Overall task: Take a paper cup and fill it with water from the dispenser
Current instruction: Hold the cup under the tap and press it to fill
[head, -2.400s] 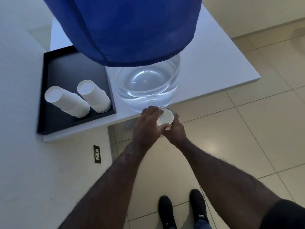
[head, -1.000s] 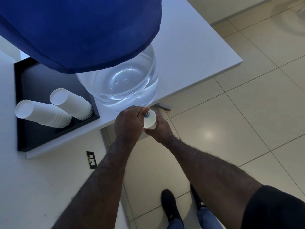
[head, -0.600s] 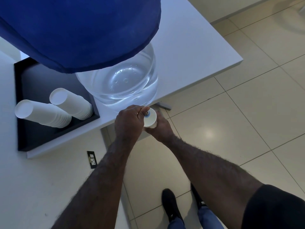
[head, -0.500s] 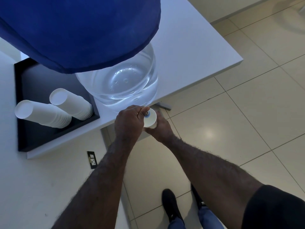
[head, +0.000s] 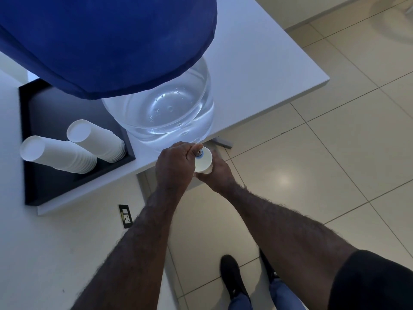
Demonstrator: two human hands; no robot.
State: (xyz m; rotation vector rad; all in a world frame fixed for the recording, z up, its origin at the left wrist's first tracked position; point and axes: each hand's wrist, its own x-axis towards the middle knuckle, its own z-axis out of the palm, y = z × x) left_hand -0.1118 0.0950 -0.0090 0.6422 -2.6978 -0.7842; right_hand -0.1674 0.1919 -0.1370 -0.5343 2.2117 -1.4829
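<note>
A white paper cup (head: pixel 204 163) stands upright just off the table's front edge, below the big clear water bottle (head: pixel 169 115) with its blue cloth cover (head: pixel 107 41). My right hand (head: pixel 218 173) grips the cup from the right and underneath. My left hand (head: pixel 175 165) is closed on the dispenser tap (head: pixel 199 153), whose small blue-and-white end shows over the cup's mouth. Whether water is running I cannot tell.
Two stacks of white paper cups (head: pixel 67 151) lie on their sides in a black tray (head: pixel 38 191) at the left of the white table (head: pixel 257 63). A wall socket (head: pixel 125 217) sits below. My shoes (head: pixel 232 278) stand on the tiled floor.
Since 2.4 s ago my view has shifted right and the cup now sits under the tap with my left hand on it. Over the last second both hands have stayed still.
</note>
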